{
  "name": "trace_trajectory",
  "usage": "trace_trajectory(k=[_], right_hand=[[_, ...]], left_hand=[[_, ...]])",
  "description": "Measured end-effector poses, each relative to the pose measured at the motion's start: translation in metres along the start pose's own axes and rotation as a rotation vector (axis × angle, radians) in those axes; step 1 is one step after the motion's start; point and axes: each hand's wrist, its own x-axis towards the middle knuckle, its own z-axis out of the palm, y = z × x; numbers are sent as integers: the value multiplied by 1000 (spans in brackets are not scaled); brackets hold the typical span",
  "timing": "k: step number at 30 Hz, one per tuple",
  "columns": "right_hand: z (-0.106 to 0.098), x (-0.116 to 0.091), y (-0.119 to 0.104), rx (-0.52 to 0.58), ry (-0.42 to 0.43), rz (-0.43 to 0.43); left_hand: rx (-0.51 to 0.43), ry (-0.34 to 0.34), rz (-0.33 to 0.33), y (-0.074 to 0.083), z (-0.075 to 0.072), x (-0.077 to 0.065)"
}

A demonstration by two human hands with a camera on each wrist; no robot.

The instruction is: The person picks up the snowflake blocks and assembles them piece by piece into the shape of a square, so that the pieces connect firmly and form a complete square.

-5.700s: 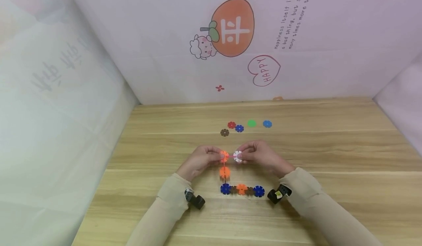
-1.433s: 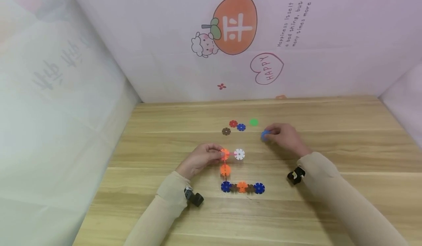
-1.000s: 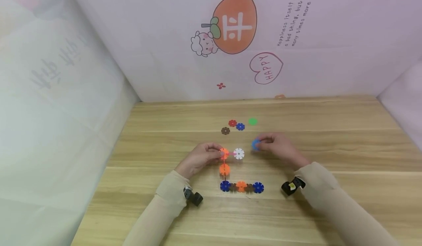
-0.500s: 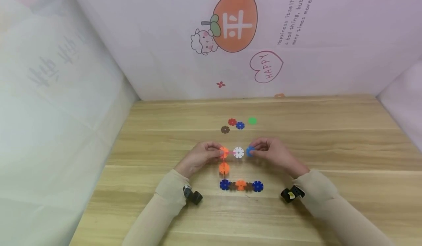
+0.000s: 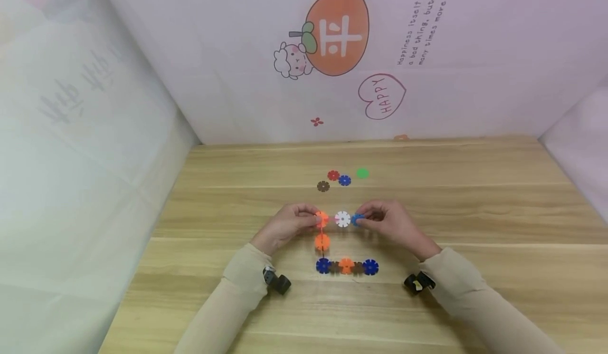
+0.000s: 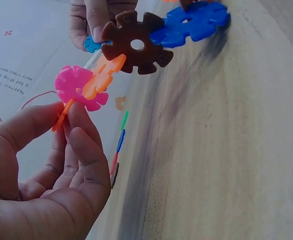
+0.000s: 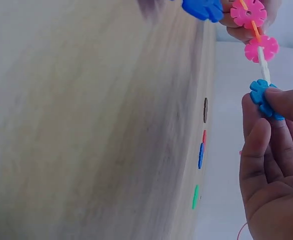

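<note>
My left hand (image 5: 286, 227) pinches the orange snowflake disc (image 5: 323, 218) at the upper-left corner of a chain of linked, notched plastic discs. Beyond that corner a pink disc (image 7: 261, 49), largely edge-on from the head, leads to a white disc (image 5: 342, 219). Between thumb and finger, my right hand (image 5: 396, 228) holds a light blue disc (image 7: 260, 94) against the white disc's right edge; how deep the slots engage cannot be told. Down the left side sits another orange disc (image 5: 322, 242). The near row has dark blue (image 5: 370, 267), brown (image 6: 131, 44) and orange (image 5: 346, 266) discs.
Loose on the wooden table (image 5: 228, 185) behind the chain lie a brown disc (image 5: 323, 186), a red disc (image 5: 333, 175), a blue disc (image 5: 344, 180) and a green disc (image 5: 362, 173). A printed white sheet (image 5: 247, 95) rises behind the table.
My right hand let go of the white disc, picked up the light blue disc from the back right and brought it left and nearer to the white disc. My left hand stayed at the corner.
</note>
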Motion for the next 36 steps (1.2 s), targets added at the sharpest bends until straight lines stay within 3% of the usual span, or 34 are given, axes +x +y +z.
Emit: trace_trajectory(k=[8, 17, 30, 36], right_hand=[[5, -2, 0, -79, 32, -26], [10, -3, -1, -107, 78, -131], [12, -1, -2, -103, 90, -160], [12, 0, -4, -144, 105, -227]], left_hand=[[7, 4, 4, -1, 1, 0], [-1, 19, -3, -2, 1, 1], [-1, 23, 6, -3, 1, 2], [18, 36, 4, -2, 2, 1]])
